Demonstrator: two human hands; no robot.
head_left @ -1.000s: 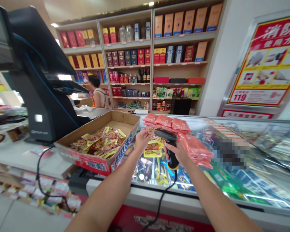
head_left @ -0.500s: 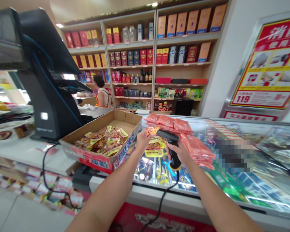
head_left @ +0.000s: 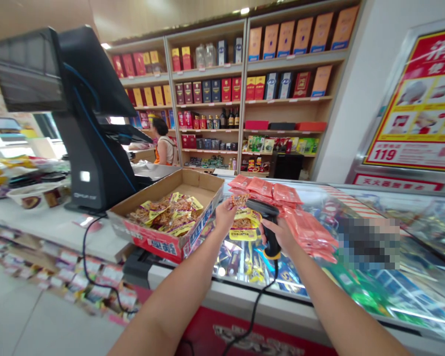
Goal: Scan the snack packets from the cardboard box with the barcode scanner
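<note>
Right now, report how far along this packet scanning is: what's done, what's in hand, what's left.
Done, apparently: the pink packets piled on the glass counter. In hand: the left hand holds a small snack packet near the barcode scanner in the right hand. Left: the yellow packets in the cardboard tray.

One left hand (head_left: 225, 215), one right hand (head_left: 277, 234), one barcode scanner (head_left: 262, 209), one cardboard tray (head_left: 159, 245) — and one small packet (head_left: 239, 200), seemingly.
</note>
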